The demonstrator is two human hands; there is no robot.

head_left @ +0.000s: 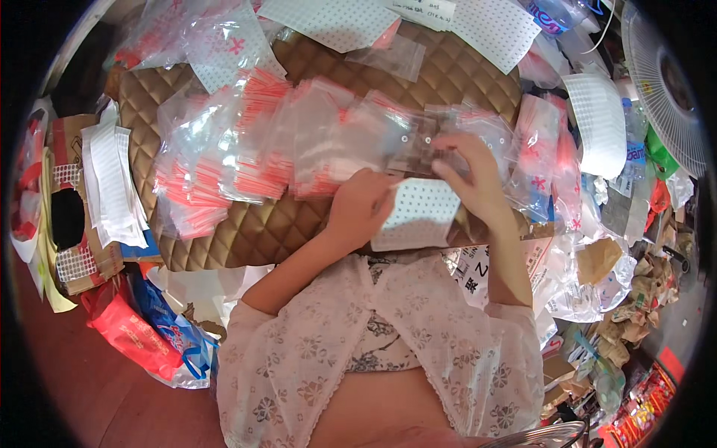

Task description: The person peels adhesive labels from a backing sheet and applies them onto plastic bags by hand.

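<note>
My left hand is closed on the left edge of a white sheet printed with rows of small dark marks. The sheet lies tilted at the near edge of a brown quilted surface. Just beyond it, my right hand hovers over clear plastic bags, its thumb and fingertips apart and somewhat blurred. Small round white dots show on the bags by its fingertips. To the left spread several overlapping clear zip bags with red-pink edges. What lies under my right fingers is partly hidden.
More marked sheets lie at the far edge. A stack of white sheets and a fan stand at the right. Cardboard with folded papers is at the left, above red and blue bags. Crumpled paper crowds the lower right.
</note>
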